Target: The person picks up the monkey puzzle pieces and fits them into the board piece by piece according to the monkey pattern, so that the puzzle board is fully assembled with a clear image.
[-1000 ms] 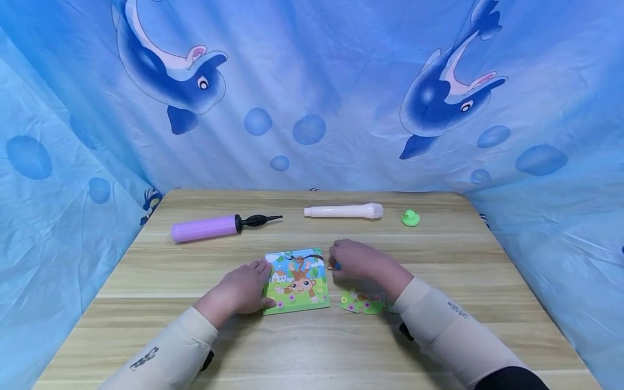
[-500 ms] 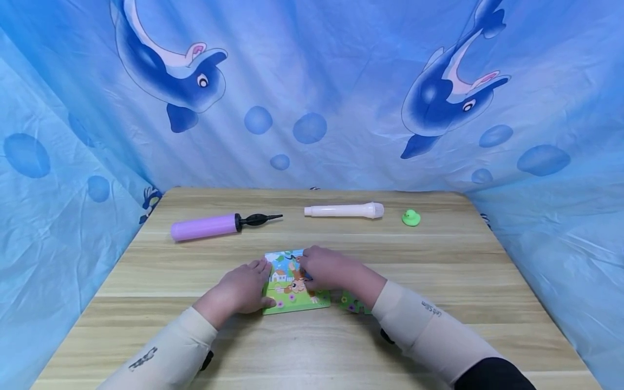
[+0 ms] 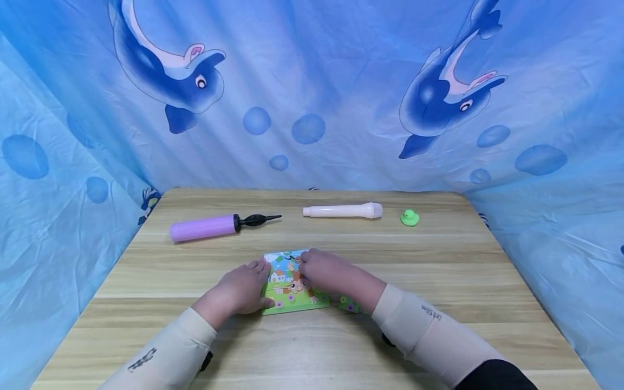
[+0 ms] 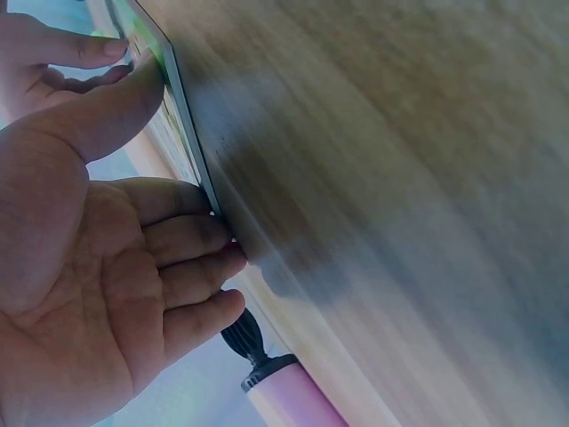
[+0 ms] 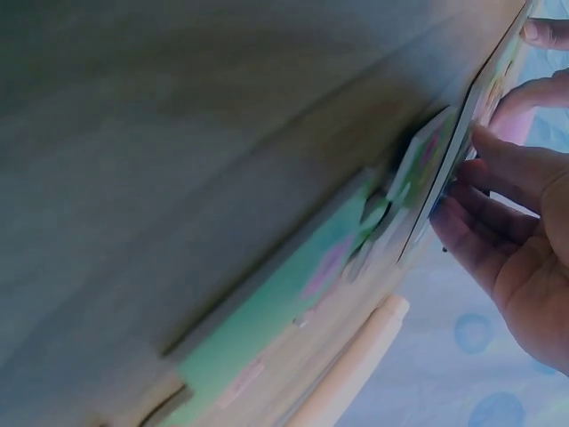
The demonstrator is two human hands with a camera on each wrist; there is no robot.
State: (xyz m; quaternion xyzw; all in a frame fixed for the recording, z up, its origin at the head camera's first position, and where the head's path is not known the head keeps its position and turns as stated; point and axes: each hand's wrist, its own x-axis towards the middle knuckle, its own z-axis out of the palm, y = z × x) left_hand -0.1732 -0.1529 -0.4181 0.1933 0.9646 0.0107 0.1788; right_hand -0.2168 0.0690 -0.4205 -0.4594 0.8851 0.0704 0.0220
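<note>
A square jigsaw puzzle (image 3: 294, 305) with a cartoon monkey lies in the middle of the table. My left hand (image 3: 241, 290) rests along its left side, fingers extended and thumb at the near left corner; the left wrist view shows its fingertips against the board's edge. Bent over the right part of the picture, my right hand (image 3: 329, 273) has thumb and fingers close together on a small puzzle piece, which they almost wholly hide. Loose green puzzle pieces (image 3: 348, 304) lie just right of the board, partly covered by the right wrist; the right wrist view shows these pieces (image 5: 276, 307) flat on the table.
Behind the puzzle, a purple balloon pump (image 3: 205, 228) with a black nozzle lies at the left. A white toy microphone (image 3: 341, 210) lies at the back, and a green toy duck (image 3: 409, 218) stands right of it. A blue dolphin-printed cloth (image 3: 312, 81) surrounds the wooden table (image 3: 292, 357).
My right hand has moved left from beside the board onto its right part, carrying a small puzzle piece, and has since stayed nearly still there. The left hand has kept its place.
</note>
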